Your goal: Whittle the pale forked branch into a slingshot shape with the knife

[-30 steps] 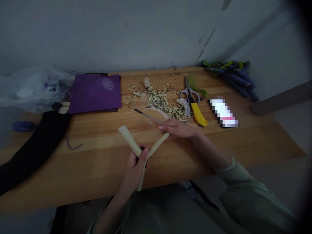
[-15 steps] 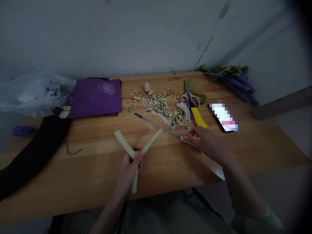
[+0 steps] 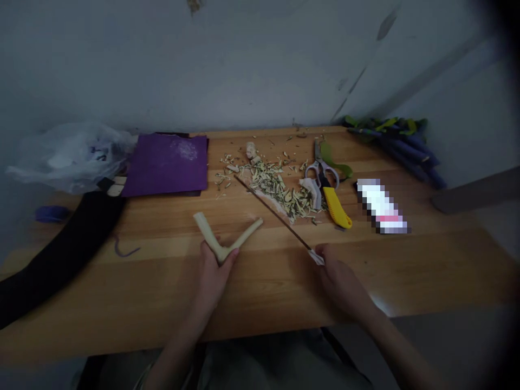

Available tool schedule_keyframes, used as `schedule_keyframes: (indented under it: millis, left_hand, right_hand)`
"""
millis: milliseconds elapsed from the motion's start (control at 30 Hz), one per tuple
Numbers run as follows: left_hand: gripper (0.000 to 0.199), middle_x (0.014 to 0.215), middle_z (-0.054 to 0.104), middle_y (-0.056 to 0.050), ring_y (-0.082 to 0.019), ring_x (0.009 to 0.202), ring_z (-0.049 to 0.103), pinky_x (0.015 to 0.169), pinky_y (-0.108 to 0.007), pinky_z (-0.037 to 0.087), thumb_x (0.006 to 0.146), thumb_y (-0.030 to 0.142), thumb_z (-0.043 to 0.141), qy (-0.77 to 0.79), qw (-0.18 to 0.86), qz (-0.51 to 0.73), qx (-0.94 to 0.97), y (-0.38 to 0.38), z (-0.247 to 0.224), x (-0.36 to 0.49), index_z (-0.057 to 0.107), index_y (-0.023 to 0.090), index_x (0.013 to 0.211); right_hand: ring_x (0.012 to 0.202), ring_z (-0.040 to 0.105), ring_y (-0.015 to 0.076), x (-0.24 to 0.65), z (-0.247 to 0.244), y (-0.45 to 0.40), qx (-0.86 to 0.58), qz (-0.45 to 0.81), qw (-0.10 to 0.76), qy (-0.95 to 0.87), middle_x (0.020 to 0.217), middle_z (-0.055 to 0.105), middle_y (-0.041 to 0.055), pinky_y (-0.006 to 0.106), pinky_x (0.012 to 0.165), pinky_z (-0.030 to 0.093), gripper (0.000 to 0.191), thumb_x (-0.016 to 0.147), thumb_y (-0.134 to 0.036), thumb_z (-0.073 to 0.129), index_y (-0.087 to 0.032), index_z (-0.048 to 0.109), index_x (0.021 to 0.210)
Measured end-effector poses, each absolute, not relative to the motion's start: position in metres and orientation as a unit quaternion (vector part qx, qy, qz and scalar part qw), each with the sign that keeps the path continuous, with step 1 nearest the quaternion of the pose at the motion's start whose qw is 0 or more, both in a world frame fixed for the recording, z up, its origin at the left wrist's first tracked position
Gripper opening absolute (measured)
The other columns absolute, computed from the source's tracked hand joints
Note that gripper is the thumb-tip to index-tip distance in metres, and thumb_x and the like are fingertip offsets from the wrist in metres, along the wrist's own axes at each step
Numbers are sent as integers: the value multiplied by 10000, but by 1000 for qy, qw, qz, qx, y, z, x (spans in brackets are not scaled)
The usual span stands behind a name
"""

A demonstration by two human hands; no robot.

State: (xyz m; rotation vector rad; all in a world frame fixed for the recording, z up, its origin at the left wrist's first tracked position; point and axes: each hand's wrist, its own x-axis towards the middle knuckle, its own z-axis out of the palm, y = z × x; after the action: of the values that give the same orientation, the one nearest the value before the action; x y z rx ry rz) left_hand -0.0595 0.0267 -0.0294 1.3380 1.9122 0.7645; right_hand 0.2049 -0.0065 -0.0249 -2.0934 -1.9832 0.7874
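A peeled, pale Y-shaped forked stick [image 3: 208, 229] is gripped in my left hand [image 3: 213, 273], fingers closed around the lower part of the fork. Its two prongs point up and away from me, and the stem is hidden by the hand. My right hand [image 3: 340, 281] is closed on the white wrapped end of a long thin blade [image 3: 277, 213]. The blade slants away to the left, its dark tip near the wood shavings [image 3: 270, 184]. It is apart from the stick. Whether the blade has teeth is too small to tell.
Scissors [image 3: 320, 169] and a yellow-handled cutter [image 3: 337, 208] lie beside the shavings, with a phone [image 3: 382, 207] farther right. Purple sandpaper-like sheets [image 3: 168, 165], a plastic bag [image 3: 81, 154] and a black curved tube [image 3: 65, 249] occupy the left. Dark sticks [image 3: 406, 149] lie back right.
My right hand has come nearer to me and turned, now closed around the blade's wrapped end, and the blade has lifted and steepened. My left hand has tilted the stick, hiding its stem.
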Motion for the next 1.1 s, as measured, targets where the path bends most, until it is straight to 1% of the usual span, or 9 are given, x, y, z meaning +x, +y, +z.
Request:
schedule_keyframes:
  millis: [100,267,367,467,567,733,900,1000,1100]
  left_hand:
    - [467,979,508,-85,-228,878,534,750,-385,436,718,474,527,747,287,264,538,29,-28,-61,388,167,1042]
    - [522,1047,508,-183,-298,947,528,761,-442,443,787,453,433,755,235,196,580,29,-20,-53,353,85,1147]
    - [627,1129,464,-245,-343,1025,487,790,-487,424,815,425,385,756,185,190,599,27,-25,-48,217,39,1281]
    - [662,1206,400,-259,-352,1128,401,855,-513,382,841,382,342,743,169,216,611,25,-36,-48,82,35,1341]
    - [643,1271,331,-238,-324,1203,310,935,-516,316,846,326,342,720,200,256,613,23,-42,-54,53,61,1356]
    - [658,1311,317,-158,-255,1225,311,1013,-454,256,818,287,404,689,339,295,570,13,-36,-60,75,154,1372]
    - [706,1460,12,-80,-223,1325,16,1071,-445,102,830,267,372,671,394,281,562,-7,-35,-54,-69,196,1377]
    - [674,1461,-63,-55,-221,1323,-25,1070,-459,105,847,224,325,670,380,251,587,-19,-36,-49,-99,213,1372]
    - [659,1456,-102,-61,-237,1320,-35,1059,-489,139,858,187,290,673,318,216,632,-30,-35,-43,-130,221,1364]
  right_hand:
    - [687,620,199,196,-32,-23,-698,269,100,-657,805,646,76,275,587,427,253,741,-131,326,-186,401,976]
    - [683,631,213,181,-39,-40,-696,289,88,-651,789,659,72,295,580,429,271,781,-173,299,-187,414,1026]
    - [638,630,211,178,-40,-44,-704,290,89,-642,742,661,63,288,543,423,262,815,-218,282,-188,429,1029]
    - [612,629,208,178,-39,-45,-713,288,96,-632,731,666,65,278,519,418,250,848,-284,270,-191,451,994]
    - [629,633,209,178,-37,-44,-715,297,99,-625,745,668,70,277,529,423,270,867,-338,252,-194,452,976]
    - [640,636,224,178,-37,-42,-727,315,94,-603,743,666,71,288,532,424,305,866,-404,243,-204,447,971]
    - [663,634,219,180,-36,-40,-725,333,122,-590,730,660,60,283,552,434,294,857,-423,258,-213,439,956]
    - [635,626,205,188,-33,-35,-726,333,139,-586,697,649,43,270,548,438,298,852,-444,274,-218,443,948]
    - [612,622,207,204,-32,-28,-733,306,129,-594,701,654,50,276,543,445,313,837,-442,301,-209,463,969]
